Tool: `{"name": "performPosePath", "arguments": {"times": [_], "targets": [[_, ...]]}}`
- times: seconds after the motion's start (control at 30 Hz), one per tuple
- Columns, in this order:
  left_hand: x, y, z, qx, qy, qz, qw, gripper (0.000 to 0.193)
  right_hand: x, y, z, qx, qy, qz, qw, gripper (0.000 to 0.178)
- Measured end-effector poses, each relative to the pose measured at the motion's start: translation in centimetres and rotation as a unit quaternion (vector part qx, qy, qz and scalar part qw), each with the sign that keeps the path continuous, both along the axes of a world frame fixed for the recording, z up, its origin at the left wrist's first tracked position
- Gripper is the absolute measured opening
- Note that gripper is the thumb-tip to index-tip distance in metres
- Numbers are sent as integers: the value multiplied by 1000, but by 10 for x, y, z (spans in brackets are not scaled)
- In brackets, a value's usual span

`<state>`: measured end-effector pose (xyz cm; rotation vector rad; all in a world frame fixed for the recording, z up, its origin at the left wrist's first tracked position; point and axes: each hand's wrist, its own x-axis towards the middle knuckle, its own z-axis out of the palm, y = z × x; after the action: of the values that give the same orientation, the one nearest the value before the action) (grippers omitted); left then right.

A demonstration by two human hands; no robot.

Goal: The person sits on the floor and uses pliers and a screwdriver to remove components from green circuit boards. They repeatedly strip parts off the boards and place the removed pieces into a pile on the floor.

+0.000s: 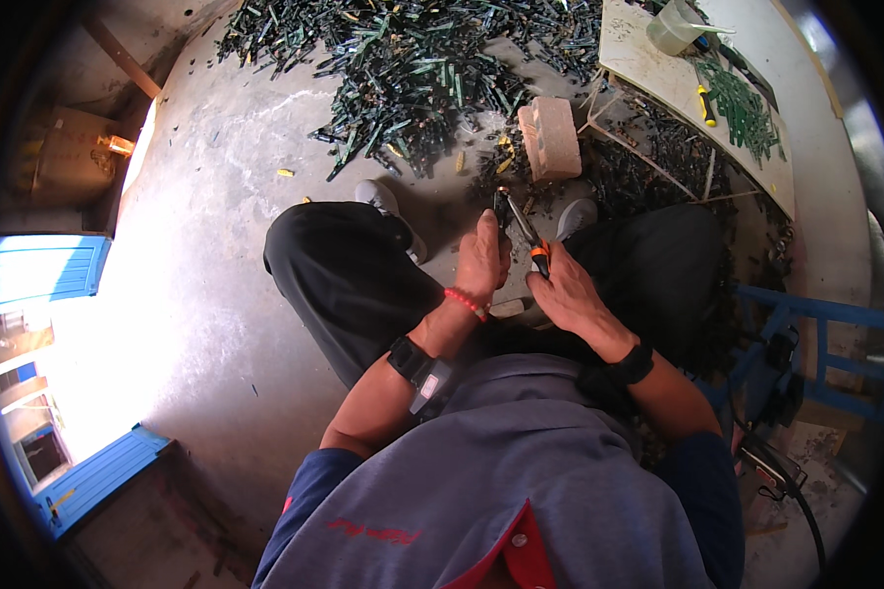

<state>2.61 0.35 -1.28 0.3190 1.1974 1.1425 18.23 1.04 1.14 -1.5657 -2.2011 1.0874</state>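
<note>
My right hand (572, 293) is closed round pliers (524, 226) with orange-and-black handles and long metal jaws pointing away from me. My left hand (479, 257), a red bead bracelet at its wrist, is closed on a narrow dark piece (502, 208) that sticks out past the thumb. The jaws lie close beside this piece; whether they grip it I cannot tell. A small copper-coloured bit (502, 190) shows at its far end. Both hands are held between my bent knees, above the floor.
A heap of dark green and black strips (413, 88) covers the floor ahead. A reddish brick (552, 142) stands just beyond my hands. On a pale board (648, 59) at right are a plastic jug (673, 27), a yellow-handled tool (706, 105) and green strips (742, 103).
</note>
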Motion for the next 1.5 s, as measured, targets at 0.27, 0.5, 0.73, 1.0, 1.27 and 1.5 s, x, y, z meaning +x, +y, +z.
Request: {"name": "performPosePath", "arguments": {"times": [0.27,0.5,0.73,1.0,1.27,1.5], "targets": [[2,-1,-3,16,41,1,999,58,-5,1,0,-30,-30,-23,999,30],[4,0,-25,97,226,-19,969,68,-10,1,1,-105,20,-25,994,37],[10,4,-4,80,400,-42,912,63,-16,1,9,-265,156,-91,947,17],[10,6,-5,101,427,-42,898,64,-18,7,4,-180,81,-70,978,25],[7,2,-25,57,147,5,987,62,-5,26,-12,59,-91,6,994,29],[-9,2,2,-110,-92,-71,987,55,26,60,-5,195,-196,116,954,35]]}}
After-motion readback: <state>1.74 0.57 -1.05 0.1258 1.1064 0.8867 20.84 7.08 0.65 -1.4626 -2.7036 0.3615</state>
